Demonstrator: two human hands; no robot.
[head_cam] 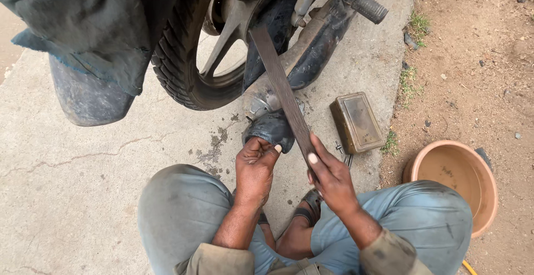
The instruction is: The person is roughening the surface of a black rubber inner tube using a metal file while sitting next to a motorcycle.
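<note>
Concrete paving, cracked and stained, runs under everything, with bare dirt along its far right edge; at upper left a dark cloth [83, 19] drapes over a mudguard [83, 105], and just beside it stands the motorcycle's rear wheel [183, 69]; right of the wheel the exhaust pipe [311, 47] slopes down toward the person, its lower end wrapped in a dark rubber piece [272, 130]. The left hand [255, 169] is closed around the underside of that rubber piece, fingers curled in and thumb on top, touching it; the right hand [331, 177] pinches the near end of a long flat metal bar [283, 94], thumb pressed along its face. The bar's long axis runs from the right hand's grip up and to the left, crossing over the exhaust to end near the wheel hub; so the work lies ahead of both hands, the left one nearer the rubber piece. Further right a small brown rectangular box [356, 122] lies on the concrete; beyond it a terracotta bowl [459, 180] sits on the dirt.
</note>
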